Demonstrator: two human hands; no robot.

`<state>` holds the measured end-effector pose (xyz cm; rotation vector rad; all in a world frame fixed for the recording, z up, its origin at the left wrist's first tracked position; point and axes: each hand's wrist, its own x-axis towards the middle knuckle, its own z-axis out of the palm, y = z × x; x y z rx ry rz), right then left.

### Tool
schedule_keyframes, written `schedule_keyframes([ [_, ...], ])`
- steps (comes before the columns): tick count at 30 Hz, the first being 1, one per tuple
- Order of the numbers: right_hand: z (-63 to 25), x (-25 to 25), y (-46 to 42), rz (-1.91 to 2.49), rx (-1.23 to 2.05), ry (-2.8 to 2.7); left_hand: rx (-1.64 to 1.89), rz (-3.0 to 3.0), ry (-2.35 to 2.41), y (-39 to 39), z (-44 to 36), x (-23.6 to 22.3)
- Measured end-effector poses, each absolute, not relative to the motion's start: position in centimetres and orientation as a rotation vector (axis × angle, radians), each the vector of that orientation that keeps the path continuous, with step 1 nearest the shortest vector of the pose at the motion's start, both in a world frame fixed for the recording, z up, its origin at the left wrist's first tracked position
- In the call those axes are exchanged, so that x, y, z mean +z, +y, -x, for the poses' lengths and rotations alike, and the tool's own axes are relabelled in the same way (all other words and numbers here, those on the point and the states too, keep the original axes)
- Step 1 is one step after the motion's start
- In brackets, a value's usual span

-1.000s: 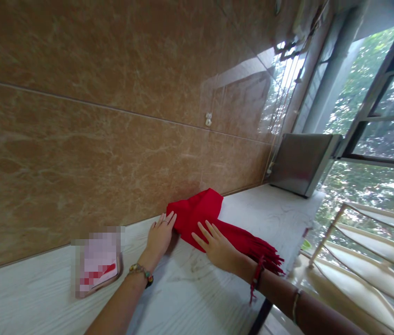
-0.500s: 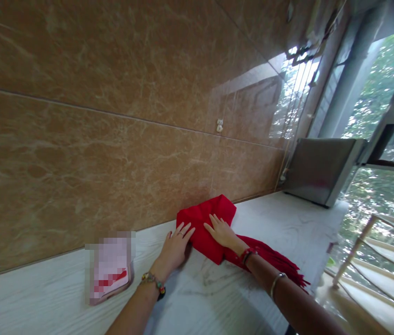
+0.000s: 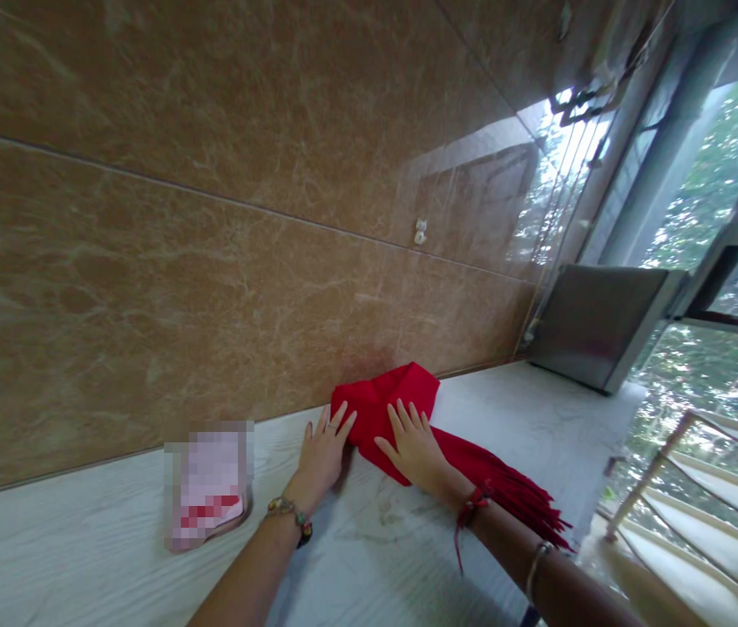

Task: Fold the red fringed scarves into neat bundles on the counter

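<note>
A red fringed cloth (image 3: 395, 396) lies folded on the white marble counter (image 3: 512, 418), against the brown tiled wall. My left hand (image 3: 322, 448) lies flat with fingers stretched out, its fingertips on the cloth's left edge. My right hand (image 3: 413, 444) rests flat and open on top of the cloth, fingers spread. The cloth's fringe (image 3: 525, 505) trails to the right behind my right wrist.
A pink flat object (image 3: 208, 488), blurred out, lies on the counter to the left. A grey metal box (image 3: 597, 326) stands at the counter's far end by the window. Wooden rails (image 3: 688, 488) lie beyond the counter's right edge.
My right hand slid back a little along the cloth toward me. My left hand stayed at the cloth's left edge. The view shifted slightly.
</note>
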<state>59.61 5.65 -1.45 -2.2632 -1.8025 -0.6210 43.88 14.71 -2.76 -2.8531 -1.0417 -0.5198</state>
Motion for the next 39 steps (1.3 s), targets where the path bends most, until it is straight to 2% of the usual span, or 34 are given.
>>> schedule_keyframes([
  [9, -61.0, -2.8, 1.8, 2.196, -0.647, -1.751, -0.559, 2.879, -1.065, 13.2, -44.3, -0.6],
  [13, -62.7, -4.3, -0.3, 2.196, -0.69, -1.747, -0.563, 2.989, -0.792, 11.6, -45.0, 0.7],
  [16, -64.0, -4.8, -1.8, 2.207, -0.712, -1.837, -0.397, 3.09, -0.507, 10.7, -45.4, 0.6],
  [19, -65.7, -5.4, -3.9, 2.209, -0.75, -1.878, -0.235, 3.106, -0.51, 10.5, -45.4, 0.0],
  [27, -71.7, -7.8, -11.5, 2.435, -0.625, -1.652, -0.307, 3.095, -0.537, 10.9, -45.4, -0.6],
  [34, -67.3, -3.1, -7.5, 2.305, -0.632, -1.772, -0.384, 2.99, -0.569, 10.9, -45.6, -1.5],
  [39, -65.1, -2.9, -4.4, 2.307, -0.532, -1.871, -0.433, 2.901, -0.62, 10.8, -45.3, -2.4],
])
